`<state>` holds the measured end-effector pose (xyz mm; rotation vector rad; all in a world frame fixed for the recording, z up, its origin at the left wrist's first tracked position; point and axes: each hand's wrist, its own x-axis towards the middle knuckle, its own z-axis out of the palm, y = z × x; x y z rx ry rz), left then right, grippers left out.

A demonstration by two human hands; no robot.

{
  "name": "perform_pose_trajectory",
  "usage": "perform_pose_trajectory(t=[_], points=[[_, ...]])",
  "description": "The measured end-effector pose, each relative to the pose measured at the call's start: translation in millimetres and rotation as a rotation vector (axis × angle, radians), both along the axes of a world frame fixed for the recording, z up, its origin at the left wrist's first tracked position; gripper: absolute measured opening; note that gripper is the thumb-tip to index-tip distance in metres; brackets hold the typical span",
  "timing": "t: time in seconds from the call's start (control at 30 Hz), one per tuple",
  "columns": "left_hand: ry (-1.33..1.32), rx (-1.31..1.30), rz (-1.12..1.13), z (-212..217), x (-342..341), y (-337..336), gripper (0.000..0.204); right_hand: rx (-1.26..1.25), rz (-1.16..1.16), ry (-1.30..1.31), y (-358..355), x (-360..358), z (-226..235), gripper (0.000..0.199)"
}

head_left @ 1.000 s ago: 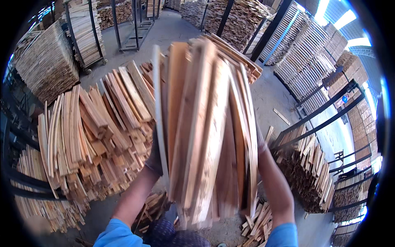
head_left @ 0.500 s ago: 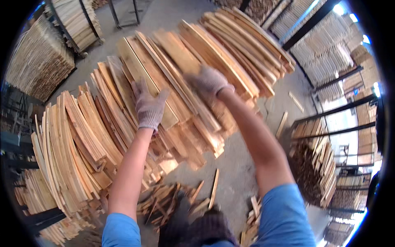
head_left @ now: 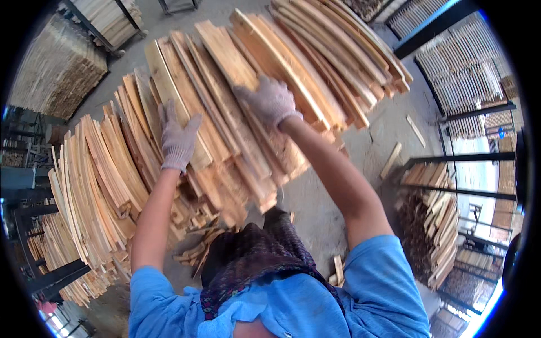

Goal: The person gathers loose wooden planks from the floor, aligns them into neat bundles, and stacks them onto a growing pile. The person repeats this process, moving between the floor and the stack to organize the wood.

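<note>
Both my hands wear pale knitted work gloves. My left hand (head_left: 180,139) lies on a light board (head_left: 167,76) in the wide pile of planks, its fingers stretched along the wood and its thumb spread to the right. Farther right, my right hand (head_left: 271,102) is closed over another broad, pale board (head_left: 222,50), its thumb side across the board's face; the undersides of its fingers are hidden. Narrower strips (head_left: 211,96) lie lengthwise between the two hands. Under them are more layers of boards, their near ends uneven.
Curved rows of planks (head_left: 93,169) continue left, and more boards (head_left: 332,48) lie at the far right of the pile. Wood scraps (head_left: 197,248) lie on the floor (head_left: 315,219) near my apron. A metal rack with short offcuts (head_left: 428,219) stands right; tall stacks (head_left: 62,67) stand far left.
My hands and the pile have shifted left and slightly up in the picture. The board under my right hand, blurred before, now shows sharply. More of my shirt and apron is visible.
</note>
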<state>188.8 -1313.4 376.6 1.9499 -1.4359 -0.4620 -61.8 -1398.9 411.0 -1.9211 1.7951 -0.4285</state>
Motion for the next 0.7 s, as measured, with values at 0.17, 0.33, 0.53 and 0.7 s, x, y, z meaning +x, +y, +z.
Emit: perform_pose_trajectory(t=[0.17, 0.33, 0.53, 0.7], points=[[-0.055, 0.010, 0.020, -36, 14, 3, 0.095, 0.048, 0.020, -0.157, 7, -11, -7, 0.097], [-0.064, 0.047, 0.029, -26, 9, 0, 0.099, -0.059, 0.052, -0.275, 2, -26, -21, 0.091], [0.020, 0.113, 0.041, -9, 3, 1, 0.099, -0.242, 0.280, -0.219, 13, -48, -7, 0.083], [-0.034, 0.110, 0.043, 5, 0, 5, 0.099, -0.246, 0.509, -0.042, -5, -51, 14, 0.084]])
